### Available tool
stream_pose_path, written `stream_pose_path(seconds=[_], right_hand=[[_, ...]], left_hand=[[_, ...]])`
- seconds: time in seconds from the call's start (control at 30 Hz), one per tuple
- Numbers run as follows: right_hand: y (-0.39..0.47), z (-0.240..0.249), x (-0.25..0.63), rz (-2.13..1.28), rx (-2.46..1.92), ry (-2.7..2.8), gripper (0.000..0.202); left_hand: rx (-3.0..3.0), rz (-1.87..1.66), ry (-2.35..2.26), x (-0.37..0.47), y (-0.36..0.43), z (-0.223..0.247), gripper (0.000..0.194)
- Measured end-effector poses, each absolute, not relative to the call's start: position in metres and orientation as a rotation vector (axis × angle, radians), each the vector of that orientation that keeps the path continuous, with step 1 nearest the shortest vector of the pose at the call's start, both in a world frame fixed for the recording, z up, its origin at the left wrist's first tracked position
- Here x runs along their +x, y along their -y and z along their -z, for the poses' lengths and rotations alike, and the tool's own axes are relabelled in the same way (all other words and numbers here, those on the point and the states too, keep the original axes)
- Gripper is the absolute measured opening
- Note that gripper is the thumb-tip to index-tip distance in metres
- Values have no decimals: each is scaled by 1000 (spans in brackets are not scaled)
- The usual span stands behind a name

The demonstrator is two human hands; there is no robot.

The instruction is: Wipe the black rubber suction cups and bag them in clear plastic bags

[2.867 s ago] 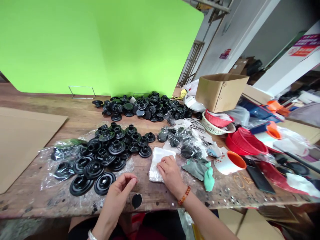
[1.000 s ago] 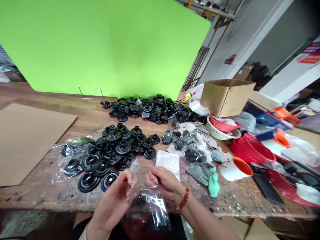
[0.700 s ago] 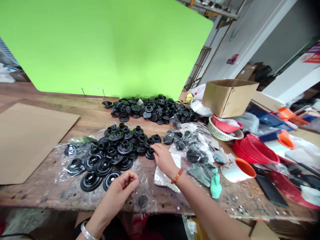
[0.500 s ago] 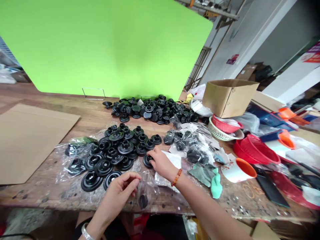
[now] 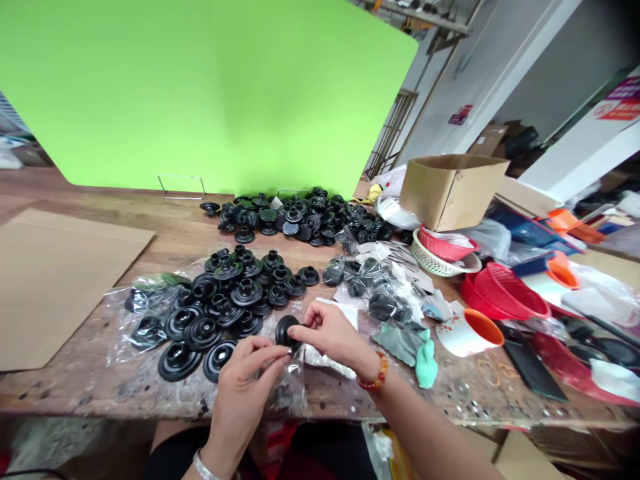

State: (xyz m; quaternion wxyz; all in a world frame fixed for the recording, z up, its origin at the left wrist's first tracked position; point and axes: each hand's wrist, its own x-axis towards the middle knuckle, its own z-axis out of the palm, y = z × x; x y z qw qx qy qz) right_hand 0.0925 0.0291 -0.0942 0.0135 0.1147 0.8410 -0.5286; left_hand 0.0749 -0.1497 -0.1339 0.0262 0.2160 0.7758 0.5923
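Observation:
Between finger and thumb, my right hand [image 5: 333,333] grips a black round disc [image 5: 287,332], tilted on edge above the table. Just left of it my left hand [image 5: 250,377] has its fingertips pinched together beside the disc, at what looks like clear plastic film; exactly what they hold is too small to tell. Under and between both hands lies a clear plastic bag [image 5: 287,393]. To the left is a pile of black stepped discs with hubs [image 5: 245,292]. A second heap of black discs [image 5: 315,217] lies farther back.
Bagged black discs [image 5: 387,305] and white papers lie right of centre. Beyond are a teal cloth [image 5: 427,363], an orange-and-white cup [image 5: 470,332], red baskets [image 5: 505,293] and a cardboard box [image 5: 453,192]. Flat cardboard [image 5: 65,280] covers the left; a green panel [image 5: 215,93] stands behind.
My right hand has lifted the black disc off the table and brought it left and nearer. My left hand has moved right to meet it. The view has shifted slightly.

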Motion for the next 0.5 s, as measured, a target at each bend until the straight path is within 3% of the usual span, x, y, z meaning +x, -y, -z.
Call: stream_pose_path(seconds=[0.1,0.23,0.43,0.5], right_hand=[[-35,99,93,1619,314,-2548,32],[-34,102,95,1775,290,-2330,34],[-30,111,103,1874,193,-2369,4],[-28,114,105,1899,156,-2372,5]], left_hand=[[457,-1938,-2275,74,145,138,9],[33,-2049,-1610,71,140,137,17],[-178,-2146,-1178,70,140,134,23],[-156,-2137,-1173,71,141,133,22]])
